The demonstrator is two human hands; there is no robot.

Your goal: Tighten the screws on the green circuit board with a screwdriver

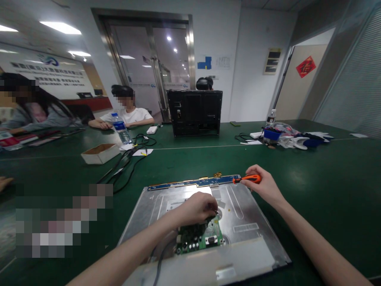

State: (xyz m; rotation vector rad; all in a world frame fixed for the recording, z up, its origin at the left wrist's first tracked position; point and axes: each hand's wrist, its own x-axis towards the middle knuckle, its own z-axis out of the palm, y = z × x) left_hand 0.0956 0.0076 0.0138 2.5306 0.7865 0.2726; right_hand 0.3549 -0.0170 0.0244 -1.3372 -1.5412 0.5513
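A flat metal display panel (250, 214) lies in front of me with its back up. My right hand (263, 186) is closed around a screwdriver (251, 178) with an orange and black handle, held by the right end of a narrow blue circuit strip (175, 184) along the panel's far edge. Over a green circuit board (216, 234) in the panel's middle, my left hand (204, 206) is closed with its fingers pinched. What the left fingertips hold, if anything, is hidden. Part of the green board lies under that hand.
Dark cables (122, 167) run beside an open cardboard box (101, 154) and a water bottle (120, 129) on the left. A black monitor casing (195, 113) stands across the green table (342, 178). Bagged items and a blue tray (271, 135) sit far right. Other people sit around the table.
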